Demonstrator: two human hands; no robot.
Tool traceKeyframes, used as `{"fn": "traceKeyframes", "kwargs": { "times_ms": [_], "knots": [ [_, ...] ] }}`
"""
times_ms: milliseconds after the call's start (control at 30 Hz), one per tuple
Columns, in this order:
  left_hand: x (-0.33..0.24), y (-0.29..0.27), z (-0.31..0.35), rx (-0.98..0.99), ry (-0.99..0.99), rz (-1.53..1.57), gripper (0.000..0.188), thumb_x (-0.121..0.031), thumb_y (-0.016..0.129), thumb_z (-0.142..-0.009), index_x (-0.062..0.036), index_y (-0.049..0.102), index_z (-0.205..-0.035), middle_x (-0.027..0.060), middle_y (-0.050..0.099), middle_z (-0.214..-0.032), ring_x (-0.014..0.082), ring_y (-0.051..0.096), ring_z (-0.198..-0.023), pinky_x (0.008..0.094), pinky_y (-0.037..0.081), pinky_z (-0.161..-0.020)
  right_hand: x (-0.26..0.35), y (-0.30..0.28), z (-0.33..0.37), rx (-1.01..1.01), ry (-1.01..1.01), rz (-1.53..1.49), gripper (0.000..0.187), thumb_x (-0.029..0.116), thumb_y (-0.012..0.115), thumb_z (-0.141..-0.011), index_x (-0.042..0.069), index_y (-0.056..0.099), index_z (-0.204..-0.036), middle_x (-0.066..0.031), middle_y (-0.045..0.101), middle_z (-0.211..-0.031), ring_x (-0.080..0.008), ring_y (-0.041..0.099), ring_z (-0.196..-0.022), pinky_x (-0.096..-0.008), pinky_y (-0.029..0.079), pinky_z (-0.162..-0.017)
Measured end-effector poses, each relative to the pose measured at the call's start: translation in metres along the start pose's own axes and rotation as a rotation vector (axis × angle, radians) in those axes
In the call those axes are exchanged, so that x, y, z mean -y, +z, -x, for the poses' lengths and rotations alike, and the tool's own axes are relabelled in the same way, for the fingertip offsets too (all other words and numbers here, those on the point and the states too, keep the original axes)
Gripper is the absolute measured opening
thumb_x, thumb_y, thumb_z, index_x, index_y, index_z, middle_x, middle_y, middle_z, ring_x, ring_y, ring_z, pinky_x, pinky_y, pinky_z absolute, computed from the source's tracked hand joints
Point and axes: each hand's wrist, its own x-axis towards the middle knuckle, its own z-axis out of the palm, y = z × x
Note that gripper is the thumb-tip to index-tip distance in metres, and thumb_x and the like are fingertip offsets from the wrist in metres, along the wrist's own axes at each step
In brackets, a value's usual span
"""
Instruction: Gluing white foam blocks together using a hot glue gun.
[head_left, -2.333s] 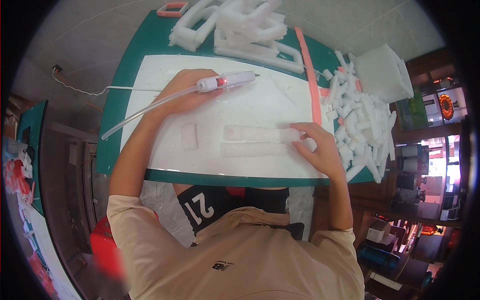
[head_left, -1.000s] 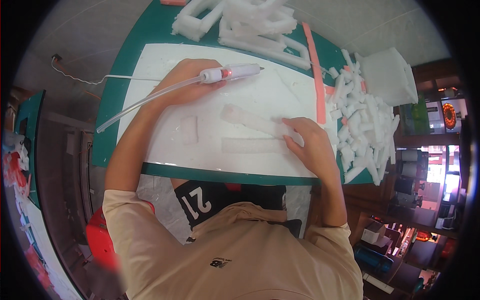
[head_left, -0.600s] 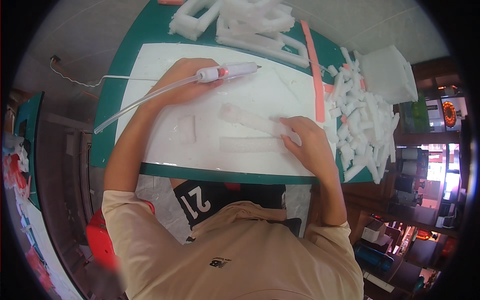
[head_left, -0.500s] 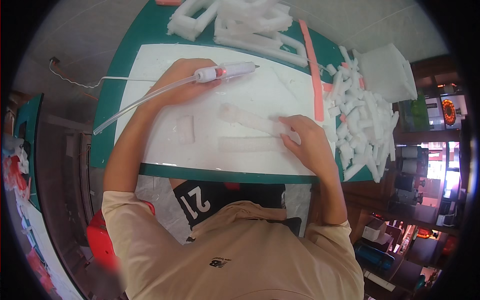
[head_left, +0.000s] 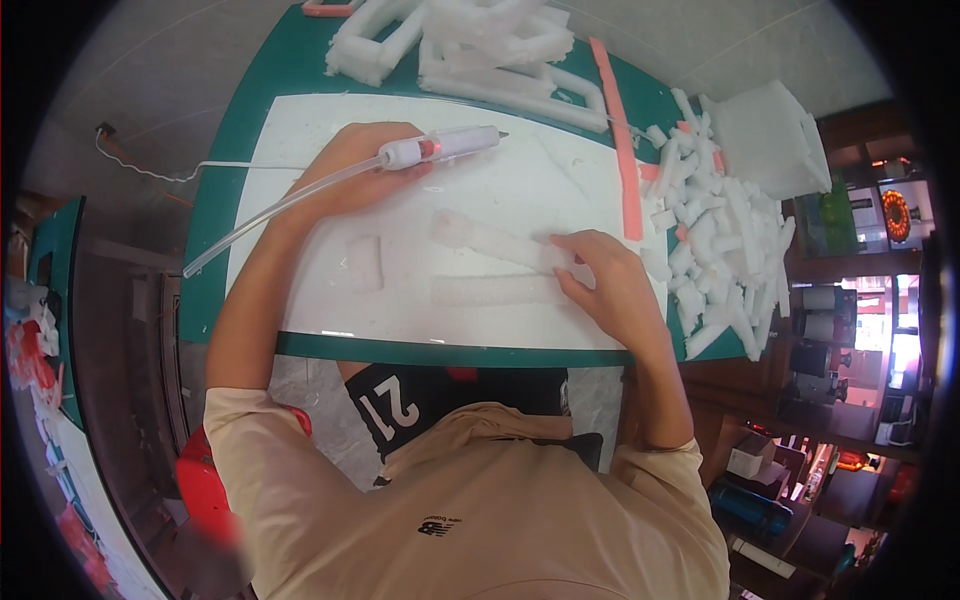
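Observation:
My left hand [head_left: 352, 172] grips a white pen-shaped tool [head_left: 440, 148] with a clear hose trailing off to the left; its tip points right over the white board [head_left: 560, 180]. My right hand [head_left: 604, 282] holds the right end of a long white foam strip [head_left: 490, 240] that lies slanted on the board. A second long foam strip [head_left: 492, 291] lies flat just below it, touching my fingers. A short foam block [head_left: 365, 262] rests apart on the left of the board.
The white board lies on a green mat [head_left: 215, 240]. Large white foam frames [head_left: 470, 40] are stacked at the far edge. A pink strip [head_left: 618, 140] runs along the board's right side, beside a heap of several foam offcuts [head_left: 720, 230]. A red stool [head_left: 205, 490] is at lower left.
My right hand took hold of one long foam strip and swung its left end away from me, so it now lies slanted. The left hand with the tool has barely shifted.

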Motion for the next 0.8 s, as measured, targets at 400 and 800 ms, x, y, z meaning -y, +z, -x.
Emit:
{"fn": "traceKeyframes", "kwargs": {
  "times_ms": [400,800],
  "knots": [
    [0.0016,0.0054,0.0030,-0.108,0.081,-0.034,0.022,-0.018,0.069,-0.084,-0.0031,0.069,-0.100,0.0138,0.070,-0.095,0.0321,0.064,-0.085,0.0382,0.050,-0.079,-0.0004,-0.0026,-0.0001,0.040,0.021,-0.048,0.029,0.007,0.066,-0.082,0.002,0.065,-0.111,-0.0170,0.065,-0.102,-0.0353,0.061,-0.097,-0.0404,0.049,-0.087],
    [0.0040,0.0061,0.0025,-0.112,0.085,-0.022,0.021,-0.018,0.069,-0.085,-0.0025,0.068,-0.100,0.0138,0.069,-0.094,0.0316,0.064,-0.084,0.0384,0.050,-0.078,-0.0017,-0.0017,0.0010,0.034,0.020,-0.052,0.029,0.007,0.067,-0.082,0.002,0.065,-0.111,-0.0171,0.065,-0.102,-0.0358,0.061,-0.095,-0.0407,0.050,-0.086]
  ]
}}
